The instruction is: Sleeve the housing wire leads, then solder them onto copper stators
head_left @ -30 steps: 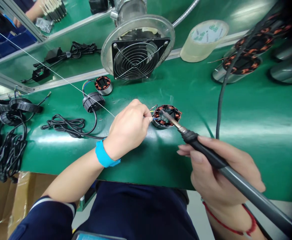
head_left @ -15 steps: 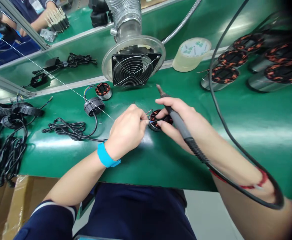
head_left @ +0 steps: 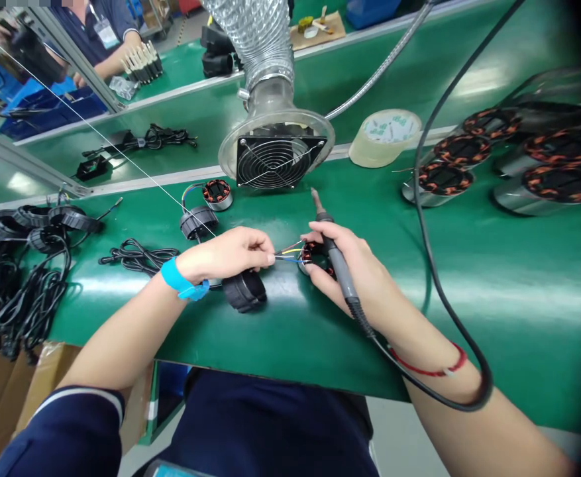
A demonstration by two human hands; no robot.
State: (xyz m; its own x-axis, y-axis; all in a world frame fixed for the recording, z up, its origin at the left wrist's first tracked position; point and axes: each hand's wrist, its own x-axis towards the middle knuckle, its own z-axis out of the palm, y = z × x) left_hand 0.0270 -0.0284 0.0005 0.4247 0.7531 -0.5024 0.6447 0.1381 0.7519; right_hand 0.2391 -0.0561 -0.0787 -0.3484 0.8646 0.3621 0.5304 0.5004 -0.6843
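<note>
My left hand point(head_left: 235, 255), with a blue band at the wrist, pinches the far ends of several coloured wires point(head_left: 291, 251). The wires stretch right to a small motor stator point(head_left: 307, 257) with copper windings. In my right hand point(head_left: 357, 265) is a soldering iron point(head_left: 340, 268), its tip point(head_left: 315, 196) pointing up and away from the wires. The thumb and fingertips of that same hand rest on the stator, partly covering it. Just below my left hand lies a round black plastic cap point(head_left: 244, 291).
A fume extractor fan point(head_left: 274, 162) stands behind the hands, left of a tape roll point(head_left: 385, 136). Larger stators point(head_left: 442, 182) stand at right. Another small stator point(head_left: 217, 194), a wired cap point(head_left: 199, 222) and coiled cables point(head_left: 138, 255) lie left. A person point(head_left: 106, 33) sits across the bench.
My left hand has drawn left from the stator, and the wires now show stretched between. The black cap has come into sight below it. The right hand still holds the iron; the view has shifted.
</note>
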